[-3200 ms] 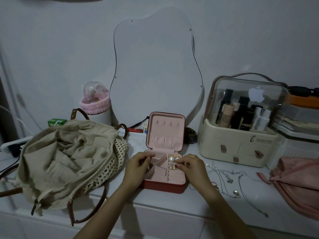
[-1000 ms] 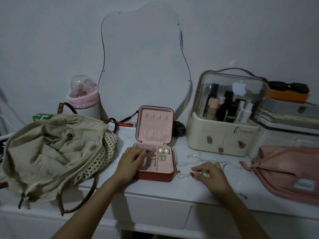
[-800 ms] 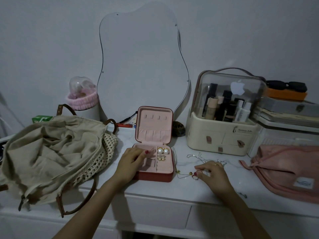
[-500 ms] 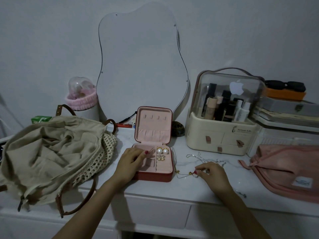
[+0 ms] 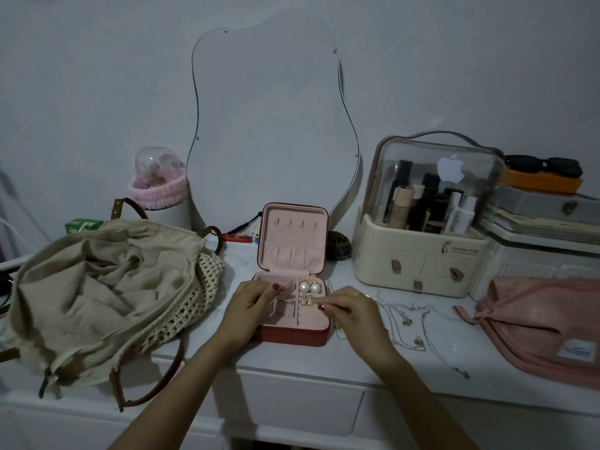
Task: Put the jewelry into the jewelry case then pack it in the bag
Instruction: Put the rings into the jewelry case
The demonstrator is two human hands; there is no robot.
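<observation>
Red leatherette jewelry case: the square, pink-lined jewelry case (image 5: 292, 306) lies open on the white marble-look dresser top (image 5: 292, 355), lid upright at the far side and mouth upward; hinge line running left to right.
Contents so far: two round pearl earrings (image 5: 309, 287) and a few small studs sit in the right rear compartment.
Left hand: the left hand (image 5: 248, 306) rests on the case's left compartments, fingers gently bent and pressing down; it looks to be steadying the case, not gripping it.
Right hand: the right hand (image 5: 349, 311) hovers over the case's right edge, thumb and forefinger pinched on something tiny; a thin gold chain (image 5: 339, 329) hangs beneath it outside the case, but what exactly is pinched is too small to tell.
Step in hand: loading jewelry, probably lowering this piece into the right front compartment.
Left to load: thin silver and gold necklaces (image 5: 412, 326) lie tangled on the top just right of the case, strands running mostly near to far.
Next move: coil the trailing chain fully inside the rim so the lid can close.
Bag: the beige canvas-and-crochet bag with brown straps (image 5: 107, 287) slumps at left, opening toward the case; packing not yet begun.
</observation>
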